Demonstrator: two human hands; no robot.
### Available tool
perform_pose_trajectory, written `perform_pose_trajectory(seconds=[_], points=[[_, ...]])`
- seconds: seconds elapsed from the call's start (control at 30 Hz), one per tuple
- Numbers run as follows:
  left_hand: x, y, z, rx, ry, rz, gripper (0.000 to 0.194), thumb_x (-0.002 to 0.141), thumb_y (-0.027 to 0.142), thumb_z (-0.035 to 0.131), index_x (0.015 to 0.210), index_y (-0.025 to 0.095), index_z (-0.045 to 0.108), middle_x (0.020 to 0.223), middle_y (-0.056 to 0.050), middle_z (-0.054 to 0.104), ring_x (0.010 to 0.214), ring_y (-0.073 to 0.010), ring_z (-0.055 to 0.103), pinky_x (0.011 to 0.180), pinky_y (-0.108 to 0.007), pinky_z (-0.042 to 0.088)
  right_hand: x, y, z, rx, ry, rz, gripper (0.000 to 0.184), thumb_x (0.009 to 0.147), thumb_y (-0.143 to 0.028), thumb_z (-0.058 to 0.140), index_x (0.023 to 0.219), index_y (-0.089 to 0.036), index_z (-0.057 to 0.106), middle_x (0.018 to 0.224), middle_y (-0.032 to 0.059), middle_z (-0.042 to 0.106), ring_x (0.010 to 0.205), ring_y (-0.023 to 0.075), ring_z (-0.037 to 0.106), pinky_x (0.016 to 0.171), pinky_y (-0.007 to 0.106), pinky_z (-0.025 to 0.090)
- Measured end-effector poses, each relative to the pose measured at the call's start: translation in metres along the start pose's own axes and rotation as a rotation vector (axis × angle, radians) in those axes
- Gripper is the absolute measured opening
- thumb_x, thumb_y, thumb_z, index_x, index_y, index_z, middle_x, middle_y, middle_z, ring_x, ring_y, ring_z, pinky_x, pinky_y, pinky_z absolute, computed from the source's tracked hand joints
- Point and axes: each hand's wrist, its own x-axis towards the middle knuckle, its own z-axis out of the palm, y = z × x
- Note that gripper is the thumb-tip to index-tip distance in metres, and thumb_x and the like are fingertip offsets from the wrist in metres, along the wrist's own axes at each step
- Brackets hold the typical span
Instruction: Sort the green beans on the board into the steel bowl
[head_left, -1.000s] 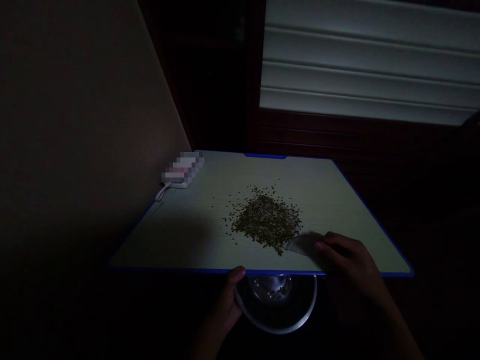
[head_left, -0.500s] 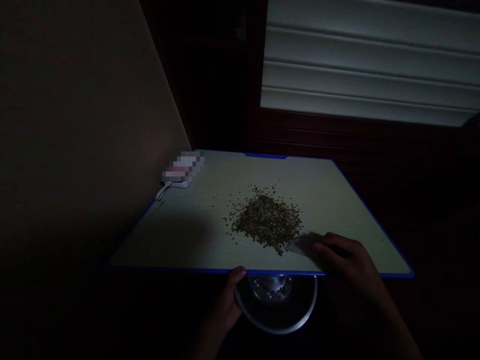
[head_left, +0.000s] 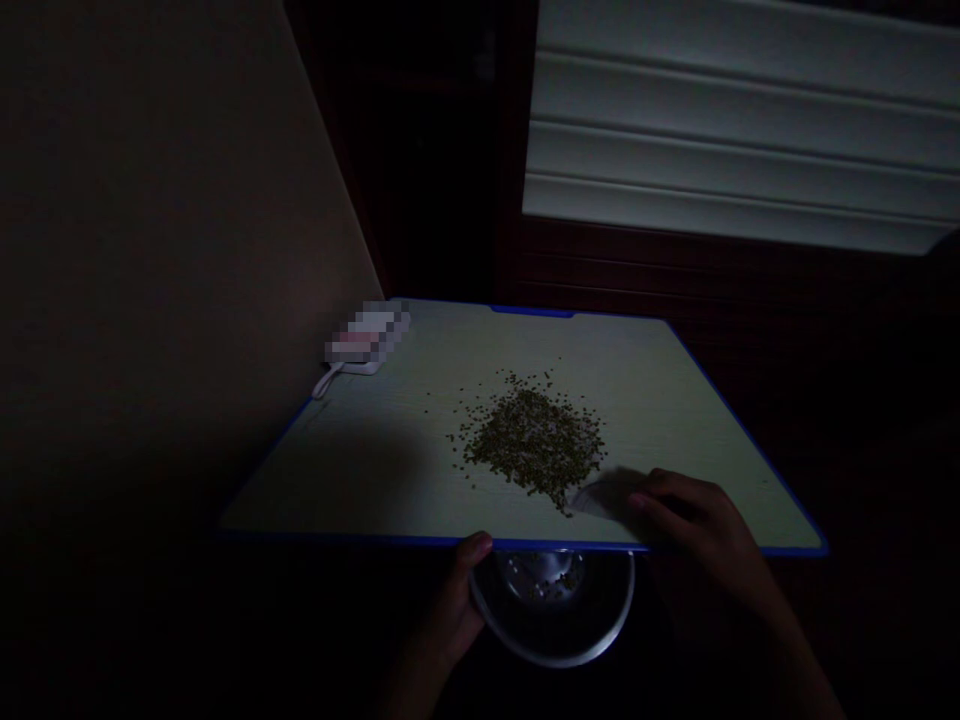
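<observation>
The heap of grains (head_left: 534, 437) lies around the middle of the tabletop (head_left: 637, 370), a thin scraper (head_left: 600, 498) pinched in my right hand (head_left: 701, 515) at its five o'clock, a metal bowl (head_left: 559, 655) gripped by my left hand (head_left: 459, 598) at six.

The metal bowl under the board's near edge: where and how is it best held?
Probably grip the metal bowl at its left rim, coming from the left, like the left hand: this curved edge is exposed, while the board hides the far side.
</observation>
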Motion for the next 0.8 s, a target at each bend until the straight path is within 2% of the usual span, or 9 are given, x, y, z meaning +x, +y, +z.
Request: perform_pose_trajectory(seconds=[0.1, 0.2, 0.3, 0.47, 0.63, 0.8], points=[[-0.0006, 0.0005, 0.0010, -0.005, -0.025, 0.002, 0.010, 0.067, 0.026, 0.075, 0.069, 0.016, 0.073, 0.074, -0.008, 0.080, 0.099, -0.0340, 0.071, 0.098, -0.047, 0.048, -0.0010, 0.0021, -0.0007, -0.012, 0.026, 0.008, 0.027, 0.084, -0.041, 0.067, 0.068, -0.019, 0.063, 0.070, -0.0002, 0.059, 0.067, 0.0154, 0.054, 0.060, 0.025, 0.041], [-0.0003, 0.0004, 0.0011, -0.018, -0.055, 0.004, 0.009, 0.068, 0.025, 0.074, 0.066, 0.017, 0.071, 0.066, -0.007, 0.078, 0.099, -0.0341, 0.071, 0.100, -0.047, 0.046, -0.0005, 0.0048, -0.0022, -0.036, -0.005, -0.009, 0.029, 0.084, -0.042, 0.067, 0.067, -0.019, 0.063, 0.071, 0.0004, 0.060, 0.068, 0.0160, 0.054, 0.061, 0.025, 0.042], [0.0008, -0.0001, 0.0002, -0.015, -0.074, -0.001, 0.010, 0.069, 0.025, 0.073, 0.067, 0.015, 0.072, 0.069, -0.008, 0.078, 0.101, -0.0345, 0.070, 0.102, -0.047, 0.045, 0.0003, 0.0064, -0.0030, -0.073, -0.027, -0.024, 0.030, 0.084, -0.043, 0.066, 0.067, -0.019, 0.063, 0.071, 0.0007, 0.060, 0.068, 0.0163, 0.055, 0.062, 0.026, 0.042], [0.0025, -0.0011, -0.0025, -0.017, -0.066, 0.001, 0.011, 0.069, 0.026, 0.074, 0.070, 0.015, 0.074, 0.072, -0.008, 0.079, 0.100, -0.0344, 0.070, 0.101, -0.047, 0.045, 0.0003, 0.0050, -0.0028, -0.049, 0.011, -0.011, 0.031, 0.083, -0.046, 0.065, 0.067, -0.020, 0.063, 0.068, 0.0009, 0.059, 0.066, 0.0170, 0.054, 0.059, 0.026, 0.043], [0.0010, -0.0003, -0.0005, -0.014, -0.060, 0.012, 0.011, 0.067, 0.025, 0.076, 0.068, 0.015, 0.074, 0.072, -0.009, 0.079, 0.101, -0.0351, 0.070, 0.102, -0.047, 0.045, -0.0007, 0.0039, -0.0028, -0.031, -0.034, -0.017, 0.032, 0.082, -0.046, 0.067, 0.066, -0.019, 0.062, 0.069, 0.0012, 0.060, 0.067, 0.0171, 0.056, 0.060, 0.026, 0.043], [0.0013, -0.0001, -0.0009, -0.005, -0.041, 0.027, 0.012, 0.066, 0.026, 0.076, 0.068, 0.015, 0.073, 0.079, -0.010, 0.080, 0.105, -0.0359, 0.068, 0.103, -0.049, 0.044, -0.0003, 0.0050, -0.0015, -0.064, -0.007, -0.003, 0.032, 0.085, -0.045, 0.065, 0.067, -0.019, 0.062, 0.067, -0.0008, 0.058, 0.064, 0.0153, 0.053, 0.058, 0.025, 0.040]])
